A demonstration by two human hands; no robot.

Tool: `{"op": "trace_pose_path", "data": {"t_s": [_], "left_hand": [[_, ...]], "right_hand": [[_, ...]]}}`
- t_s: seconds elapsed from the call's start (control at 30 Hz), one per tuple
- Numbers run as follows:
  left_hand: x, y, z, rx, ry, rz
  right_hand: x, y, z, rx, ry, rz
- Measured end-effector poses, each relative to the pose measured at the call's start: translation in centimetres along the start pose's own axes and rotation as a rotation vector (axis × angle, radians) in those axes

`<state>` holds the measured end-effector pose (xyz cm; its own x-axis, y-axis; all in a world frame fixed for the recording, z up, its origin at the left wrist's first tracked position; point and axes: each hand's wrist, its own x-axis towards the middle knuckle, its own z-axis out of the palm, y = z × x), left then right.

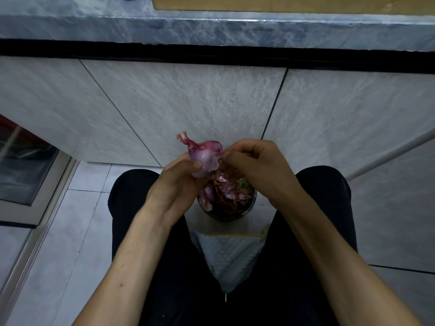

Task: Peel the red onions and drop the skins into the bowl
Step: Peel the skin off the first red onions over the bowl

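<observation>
While the left hand [179,180] grips a light, slick red onion [206,156] above the bowl [227,214] of skins, the right hand [256,161] pinches its papery, tear-prone skin at the side, likely best taken at a loose edge.

Dim, bluish, even light, with no hard shadows. A thin bright glint runs along the front edge of the grey marbled stone counter [235,27]. Wide-angle bending curves straight lines toward the borders. Slight softness throughout; the black trousers [306,267] lose all detail in darkness.
</observation>
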<state>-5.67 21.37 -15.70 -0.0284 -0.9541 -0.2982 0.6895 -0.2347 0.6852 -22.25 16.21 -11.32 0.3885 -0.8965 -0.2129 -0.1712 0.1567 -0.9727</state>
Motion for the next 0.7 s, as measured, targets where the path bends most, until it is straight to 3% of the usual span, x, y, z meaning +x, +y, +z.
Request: {"op": "trace_pose_path", "data": {"t_s": [0.23, 0.4, 0.57, 0.7], "left_hand": [[0.4, -0.9, -0.1, 0.016, 0.045, 0.037], [0.1, -0.6, 0.3, -0.036, 0.002, 0.010], [0.0, -0.1, 0.3, -0.107, -0.062, -0.038], [0.0, -0.1, 0.0, -0.187, -0.021, -0.072]], "right_hand": [[0.0, 1.0, 1.1, -0.136, 0.081, -0.048], [0.3, 1.0, 0.7, -0.086, 0.111, -0.130], [0.4, 0.8, 0.3, -0.022, 0.121, -0.085], [0.8, 0.8, -0.4, -0.012, 0.145, -0.064]]}}
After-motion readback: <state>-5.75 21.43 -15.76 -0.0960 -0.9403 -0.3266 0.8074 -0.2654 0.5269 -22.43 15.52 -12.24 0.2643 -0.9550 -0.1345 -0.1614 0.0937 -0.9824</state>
